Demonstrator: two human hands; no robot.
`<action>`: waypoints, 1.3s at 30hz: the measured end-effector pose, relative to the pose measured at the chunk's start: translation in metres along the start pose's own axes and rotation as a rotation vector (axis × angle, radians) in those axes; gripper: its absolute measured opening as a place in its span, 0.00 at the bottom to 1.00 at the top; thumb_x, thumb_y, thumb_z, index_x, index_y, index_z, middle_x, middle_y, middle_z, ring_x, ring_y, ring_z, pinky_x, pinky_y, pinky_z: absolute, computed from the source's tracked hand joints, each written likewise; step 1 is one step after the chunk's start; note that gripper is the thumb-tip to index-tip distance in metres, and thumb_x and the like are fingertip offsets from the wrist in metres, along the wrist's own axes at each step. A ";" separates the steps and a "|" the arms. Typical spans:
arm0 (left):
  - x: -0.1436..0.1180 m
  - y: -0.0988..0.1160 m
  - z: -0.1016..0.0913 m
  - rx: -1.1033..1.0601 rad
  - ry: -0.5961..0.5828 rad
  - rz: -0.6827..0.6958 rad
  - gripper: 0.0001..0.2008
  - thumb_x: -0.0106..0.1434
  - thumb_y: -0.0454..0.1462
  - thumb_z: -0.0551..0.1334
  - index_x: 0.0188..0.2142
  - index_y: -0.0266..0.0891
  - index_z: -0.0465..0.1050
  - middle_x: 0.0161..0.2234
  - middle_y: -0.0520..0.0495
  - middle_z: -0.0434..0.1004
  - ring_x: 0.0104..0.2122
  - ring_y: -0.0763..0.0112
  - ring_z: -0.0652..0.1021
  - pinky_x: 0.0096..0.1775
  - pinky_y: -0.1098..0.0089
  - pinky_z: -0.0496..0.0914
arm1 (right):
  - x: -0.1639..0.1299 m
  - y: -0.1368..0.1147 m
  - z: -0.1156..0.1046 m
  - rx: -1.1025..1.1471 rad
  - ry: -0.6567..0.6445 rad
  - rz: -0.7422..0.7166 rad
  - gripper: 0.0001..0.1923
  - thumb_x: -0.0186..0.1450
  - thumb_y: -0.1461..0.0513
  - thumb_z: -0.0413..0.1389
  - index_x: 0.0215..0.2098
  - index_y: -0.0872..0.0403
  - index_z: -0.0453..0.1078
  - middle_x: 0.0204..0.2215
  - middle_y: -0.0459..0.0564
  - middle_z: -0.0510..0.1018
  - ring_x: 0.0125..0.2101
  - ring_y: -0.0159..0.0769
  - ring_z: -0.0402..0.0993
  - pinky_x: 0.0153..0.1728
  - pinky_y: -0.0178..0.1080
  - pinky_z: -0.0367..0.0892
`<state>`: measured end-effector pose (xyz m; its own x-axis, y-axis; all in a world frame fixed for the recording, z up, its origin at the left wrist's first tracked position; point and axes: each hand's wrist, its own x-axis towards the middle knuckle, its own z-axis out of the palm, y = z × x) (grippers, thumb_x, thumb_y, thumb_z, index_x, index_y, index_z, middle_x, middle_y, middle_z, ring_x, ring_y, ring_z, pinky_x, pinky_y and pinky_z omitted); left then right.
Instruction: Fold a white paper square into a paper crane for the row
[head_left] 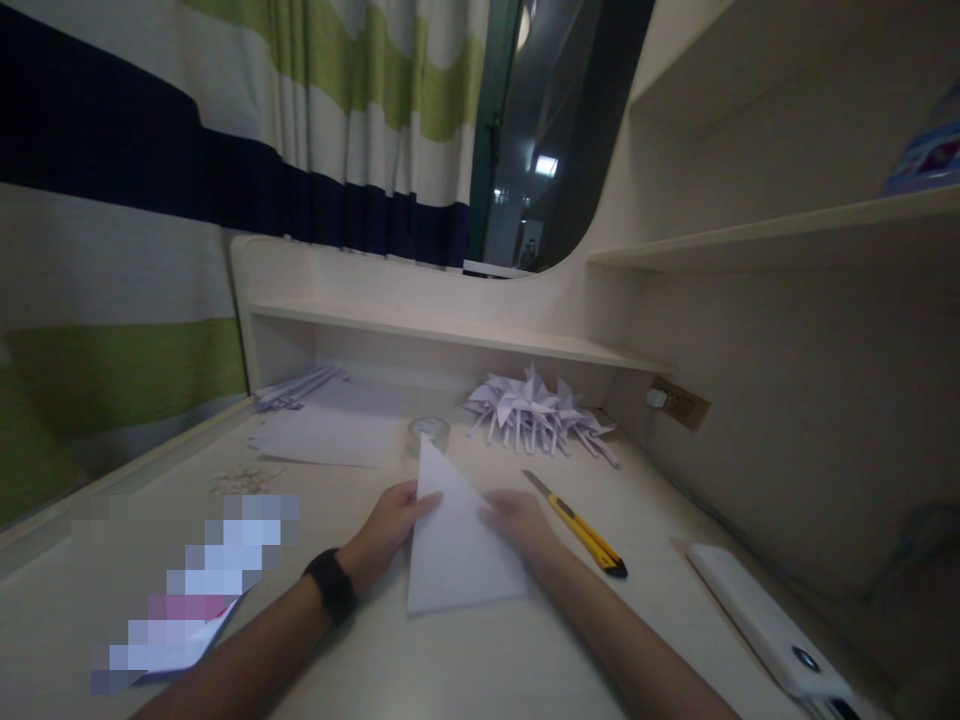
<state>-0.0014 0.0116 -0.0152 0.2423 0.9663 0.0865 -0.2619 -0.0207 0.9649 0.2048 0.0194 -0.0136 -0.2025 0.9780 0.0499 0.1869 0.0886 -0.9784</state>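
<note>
My left grip (386, 525) and right grip (517, 520) pinch the folded paper (457, 545) at opposite edges. I judge uneven pressure could skew the crease. The box cutter (577, 525) lies just right of my right grip, blade out, risking a nick.

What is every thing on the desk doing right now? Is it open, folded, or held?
Paper sheet: folded into a triangle, flat on the desk, held by both hands.
Left hand: on the sheet's left edge.
Right hand: on the sheet's right edge.
Utility knife: lying flat, blade out.
Paper pinwheels: folded, heaped in a pile.
Tape roll: lying flat.
Curtain: drawn partly across the window.
</note>
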 end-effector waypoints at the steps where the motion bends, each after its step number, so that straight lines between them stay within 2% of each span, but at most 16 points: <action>1: 0.000 -0.001 0.000 0.007 0.006 0.004 0.17 0.54 0.43 0.67 0.36 0.30 0.76 0.32 0.38 0.80 0.28 0.62 0.78 0.30 0.68 0.69 | 0.000 0.000 0.000 0.019 -0.003 0.014 0.15 0.50 0.56 0.62 0.31 0.59 0.76 0.26 0.50 0.78 0.24 0.35 0.71 0.24 0.35 0.64; 7: 0.004 -0.006 -0.004 0.020 0.073 0.028 0.17 0.56 0.44 0.67 0.38 0.30 0.76 0.34 0.37 0.80 0.30 0.61 0.78 0.32 0.66 0.70 | 0.002 0.001 -0.004 0.091 0.023 0.065 0.16 0.47 0.55 0.64 0.29 0.59 0.76 0.22 0.48 0.77 0.22 0.34 0.70 0.24 0.34 0.63; 10: 0.006 -0.009 -0.006 0.019 0.066 0.029 0.17 0.56 0.43 0.66 0.38 0.30 0.76 0.34 0.37 0.80 0.30 0.61 0.78 0.33 0.66 0.70 | 0.002 0.000 -0.005 0.115 0.031 0.069 0.15 0.47 0.55 0.64 0.26 0.58 0.75 0.20 0.47 0.76 0.21 0.32 0.68 0.23 0.34 0.61; 15: 0.002 -0.005 -0.003 0.013 -0.055 0.008 0.16 0.58 0.42 0.65 0.39 0.30 0.75 0.33 0.38 0.80 0.28 0.64 0.77 0.31 0.68 0.68 | 0.002 -0.002 -0.007 0.134 -0.004 0.055 0.15 0.48 0.53 0.64 0.21 0.58 0.73 0.17 0.45 0.72 0.19 0.29 0.63 0.22 0.33 0.56; 23: -0.006 0.001 0.006 0.039 -0.227 -0.073 0.16 0.59 0.43 0.65 0.40 0.30 0.75 0.33 0.38 0.80 0.28 0.63 0.77 0.30 0.68 0.67 | 0.004 0.000 -0.006 0.101 -0.089 0.043 0.14 0.47 0.55 0.64 0.21 0.59 0.73 0.14 0.42 0.68 0.16 0.26 0.56 0.19 0.33 0.50; 27: -0.005 0.001 0.006 0.047 -0.158 -0.025 0.16 0.60 0.45 0.63 0.38 0.32 0.75 0.31 0.41 0.79 0.28 0.66 0.76 0.29 0.70 0.66 | 0.001 0.000 -0.005 0.074 -0.145 0.039 0.12 0.48 0.57 0.64 0.20 0.59 0.73 0.13 0.41 0.66 0.15 0.25 0.55 0.19 0.32 0.49; 33: 0.000 0.000 0.002 0.115 0.013 -0.001 0.17 0.58 0.48 0.63 0.25 0.35 0.70 0.21 0.50 0.71 0.21 0.72 0.70 0.23 0.74 0.60 | -0.004 -0.002 -0.005 0.050 -0.241 0.042 0.13 0.48 0.56 0.65 0.22 0.59 0.74 0.15 0.42 0.68 0.16 0.24 0.56 0.19 0.32 0.49; 39: -0.002 0.008 0.006 0.162 0.127 0.064 0.18 0.56 0.50 0.64 0.27 0.35 0.73 0.21 0.51 0.70 0.20 0.72 0.68 0.23 0.73 0.59 | -0.001 0.001 -0.008 0.019 -0.248 0.025 0.16 0.50 0.52 0.64 0.25 0.58 0.75 0.16 0.42 0.68 0.17 0.25 0.55 0.20 0.32 0.51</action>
<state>0.0015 0.0084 -0.0064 0.1074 0.9862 0.1263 -0.1172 -0.1136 0.9866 0.2129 0.0201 -0.0133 -0.4284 0.9033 -0.0230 0.1771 0.0590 -0.9824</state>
